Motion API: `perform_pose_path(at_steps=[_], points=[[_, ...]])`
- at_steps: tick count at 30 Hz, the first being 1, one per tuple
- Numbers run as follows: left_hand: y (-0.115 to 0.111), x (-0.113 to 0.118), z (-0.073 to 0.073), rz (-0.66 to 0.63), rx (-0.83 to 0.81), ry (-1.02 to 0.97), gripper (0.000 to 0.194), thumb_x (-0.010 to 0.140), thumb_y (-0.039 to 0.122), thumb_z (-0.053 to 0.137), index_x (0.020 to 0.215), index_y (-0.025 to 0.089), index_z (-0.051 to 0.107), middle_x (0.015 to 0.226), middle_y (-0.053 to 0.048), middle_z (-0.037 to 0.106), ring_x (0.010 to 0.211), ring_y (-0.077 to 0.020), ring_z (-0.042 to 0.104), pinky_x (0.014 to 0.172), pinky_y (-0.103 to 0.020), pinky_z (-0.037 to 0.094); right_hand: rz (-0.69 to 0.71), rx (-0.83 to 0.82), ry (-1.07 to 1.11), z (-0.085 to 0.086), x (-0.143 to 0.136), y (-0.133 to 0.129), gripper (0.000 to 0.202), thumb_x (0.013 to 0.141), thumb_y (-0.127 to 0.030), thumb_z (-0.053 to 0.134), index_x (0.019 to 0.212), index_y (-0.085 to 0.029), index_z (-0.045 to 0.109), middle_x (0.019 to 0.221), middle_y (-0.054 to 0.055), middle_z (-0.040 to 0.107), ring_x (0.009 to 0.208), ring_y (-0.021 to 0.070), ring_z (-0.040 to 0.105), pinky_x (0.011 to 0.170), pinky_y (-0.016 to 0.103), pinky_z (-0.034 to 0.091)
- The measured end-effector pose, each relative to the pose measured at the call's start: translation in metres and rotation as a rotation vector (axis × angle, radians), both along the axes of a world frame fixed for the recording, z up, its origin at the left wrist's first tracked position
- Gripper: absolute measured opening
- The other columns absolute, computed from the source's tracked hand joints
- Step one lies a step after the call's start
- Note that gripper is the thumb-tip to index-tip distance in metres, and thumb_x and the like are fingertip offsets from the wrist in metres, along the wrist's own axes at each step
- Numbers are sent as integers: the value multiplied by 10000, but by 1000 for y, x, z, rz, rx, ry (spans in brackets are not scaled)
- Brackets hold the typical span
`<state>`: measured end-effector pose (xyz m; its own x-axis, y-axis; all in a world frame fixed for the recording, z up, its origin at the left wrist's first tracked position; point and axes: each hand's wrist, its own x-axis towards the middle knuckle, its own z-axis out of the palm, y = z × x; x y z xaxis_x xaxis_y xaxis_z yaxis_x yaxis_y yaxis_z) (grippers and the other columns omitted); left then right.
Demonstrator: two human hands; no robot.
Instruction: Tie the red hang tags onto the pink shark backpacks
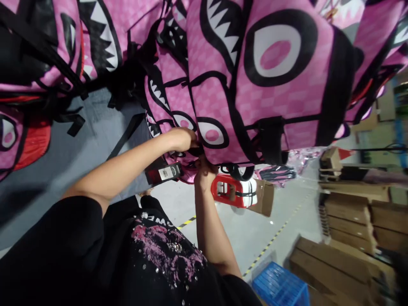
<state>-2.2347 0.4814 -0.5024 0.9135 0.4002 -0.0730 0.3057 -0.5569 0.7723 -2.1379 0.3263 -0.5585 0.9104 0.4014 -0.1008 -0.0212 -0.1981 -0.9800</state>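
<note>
Pink checked backpacks with shark teeth and eye prints hang or stand packed together above my arms. My left hand is closed at the side of one pink backpack, its fingertips partly hidden in the dark gap between two bags. Just below and to the right, my right hand is closed on the lower edge of that backpack. The exact bit pinched between the fingers is too small to make out. A black hang tag with a white barcode label dangles below my left wrist.
More pink backpacks lie on the grey table at left, with black straps trailing. A red crate-like item and an open carton are on the floor. Cardboard boxes and a blue plastic crate stand at right.
</note>
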Motion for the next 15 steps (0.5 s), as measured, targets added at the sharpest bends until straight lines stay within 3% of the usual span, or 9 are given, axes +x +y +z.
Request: perform_pose_path(at_steps=[4, 7, 12, 15], points=[[13, -21, 9, -167, -66, 46, 282, 860, 234, 557, 1099, 212, 705, 1058, -32, 722, 904, -167, 649, 745, -217, 458, 168, 14, 321, 15, 2, -11, 219, 635, -301, 726, 650, -192, 537, 633, -28, 575, 528, 77, 472, 483, 217, 428], [17, -31, 1, -216, -222, -85, 382, 820, 273, 603, 1189, 179, 631, 1030, -31, 708, 886, -152, 652, 754, -213, 474, 245, -17, 458, 18, 8, -8, 201, 629, -250, 710, 621, -190, 519, 618, -21, 579, 487, 70, 460, 443, 207, 404], [6, -42, -25, -78, -374, -407, 481, 744, 223, 664, 1196, 124, 534, 1076, -77, 685, 985, -166, 651, 840, -255, 505, 280, -30, 479, 19, 8, -1, 118, 673, -250, 692, 682, -193, 588, 659, -11, 641, 476, 72, 483, 440, 202, 415], [-4, -44, -34, 23, -383, -471, 330, 772, 227, 638, 1085, 131, 594, 1049, -59, 696, 976, -161, 655, 863, -266, 506, 331, -59, 428, 22, 7, -3, 148, 690, -315, 701, 753, -192, 648, 669, 2, 665, 471, 90, 499, 411, 211, 394]])
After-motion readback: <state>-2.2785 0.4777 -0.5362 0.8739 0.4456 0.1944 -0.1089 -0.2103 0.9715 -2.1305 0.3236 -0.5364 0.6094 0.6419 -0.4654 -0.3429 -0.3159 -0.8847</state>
